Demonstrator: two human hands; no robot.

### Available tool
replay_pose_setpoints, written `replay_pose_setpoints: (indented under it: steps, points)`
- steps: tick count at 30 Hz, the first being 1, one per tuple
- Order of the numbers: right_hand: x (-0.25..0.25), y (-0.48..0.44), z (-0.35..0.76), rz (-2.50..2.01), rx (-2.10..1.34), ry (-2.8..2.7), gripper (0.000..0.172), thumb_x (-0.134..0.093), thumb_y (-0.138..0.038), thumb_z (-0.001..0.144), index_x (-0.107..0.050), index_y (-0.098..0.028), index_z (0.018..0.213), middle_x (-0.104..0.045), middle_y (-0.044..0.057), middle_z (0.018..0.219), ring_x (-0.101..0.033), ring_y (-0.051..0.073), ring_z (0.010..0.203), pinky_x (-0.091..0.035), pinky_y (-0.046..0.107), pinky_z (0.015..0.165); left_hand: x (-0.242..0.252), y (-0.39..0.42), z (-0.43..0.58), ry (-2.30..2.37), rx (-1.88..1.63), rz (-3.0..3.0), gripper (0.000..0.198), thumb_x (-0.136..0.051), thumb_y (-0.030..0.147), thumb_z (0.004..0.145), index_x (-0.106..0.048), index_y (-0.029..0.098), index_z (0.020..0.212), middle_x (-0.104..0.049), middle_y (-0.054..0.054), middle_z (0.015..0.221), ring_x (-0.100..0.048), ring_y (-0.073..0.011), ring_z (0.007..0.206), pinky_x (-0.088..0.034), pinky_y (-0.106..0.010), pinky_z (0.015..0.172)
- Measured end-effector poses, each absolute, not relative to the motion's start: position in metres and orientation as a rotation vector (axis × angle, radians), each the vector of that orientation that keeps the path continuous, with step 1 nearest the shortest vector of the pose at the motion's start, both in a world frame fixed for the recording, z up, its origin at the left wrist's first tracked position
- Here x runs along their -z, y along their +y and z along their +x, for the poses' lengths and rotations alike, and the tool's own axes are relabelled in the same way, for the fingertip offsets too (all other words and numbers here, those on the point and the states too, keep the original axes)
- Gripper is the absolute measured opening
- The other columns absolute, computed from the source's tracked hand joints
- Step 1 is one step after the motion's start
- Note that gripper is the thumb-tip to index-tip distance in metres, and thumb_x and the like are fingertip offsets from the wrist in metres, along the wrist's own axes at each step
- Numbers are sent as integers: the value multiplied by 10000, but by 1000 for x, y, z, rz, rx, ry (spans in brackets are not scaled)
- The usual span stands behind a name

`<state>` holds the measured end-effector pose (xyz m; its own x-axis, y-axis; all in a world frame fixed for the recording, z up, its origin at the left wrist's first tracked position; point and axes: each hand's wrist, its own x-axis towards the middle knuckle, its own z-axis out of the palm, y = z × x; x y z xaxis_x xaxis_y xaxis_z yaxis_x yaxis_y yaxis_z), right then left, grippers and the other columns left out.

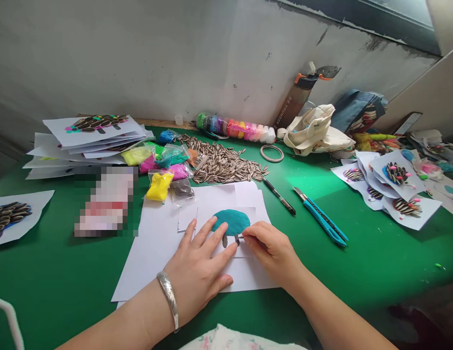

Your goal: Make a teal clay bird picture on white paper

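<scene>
A flattened teal clay oval lies on white paper sheets on the green table. My left hand, with a silver bracelet at the wrist, lies flat on the paper, fingers spread, fingertips touching the clay's left edge. My right hand pinches a sunflower seed at the clay's lower edge. A second seed sticks out below the clay.
A pile of sunflower seeds lies behind the paper, with bags of coloured clay at its left. A black pen and blue utility knife lie at right. Paper stacks with seed pictures sit left and right.
</scene>
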<state>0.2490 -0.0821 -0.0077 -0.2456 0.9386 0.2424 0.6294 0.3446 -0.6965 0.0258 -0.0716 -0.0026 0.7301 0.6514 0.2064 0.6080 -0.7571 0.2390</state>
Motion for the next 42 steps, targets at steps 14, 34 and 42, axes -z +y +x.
replay_pose_setpoints:
  steps: [14, 34, 42]
  points:
    - [8, -84, 240, -1262, -478, -2017, 180, -485, -89, 914, -609, -207, 970, -628, 52, 853, -565, 170, 797, -459, 283, 680, -10, -61, 11, 1106, -509, 2742, 252, -468, 303, 948, -638, 216, 1113, -610, -80, 1289, -456, -314, 1285, -349, -563, 1063]
    - [-15, -49, 230, -1191, -377, -2561, 155, -495, -158, 941, -620, -224, 878, -629, 29, 820, -463, 184, 814, -355, 332, 719, -1, -66, 14, 1103, -444, 2763, 206, -500, 287, 929, -656, 220, 1046, -570, -96, 1323, -376, -322, 1340, -298, -589, 1088]
    - [-16, -53, 231, -1167, -304, -2653, 155, -470, -124, 939, -602, -193, 896, -604, 44, 836, -448, 187, 851, -343, 333, 740, -4, -67, 14, 1109, -479, 2745, 223, -469, 289, 941, -661, 217, 1028, -528, -108, 1375, -334, -329, 1368, -299, -607, 1081]
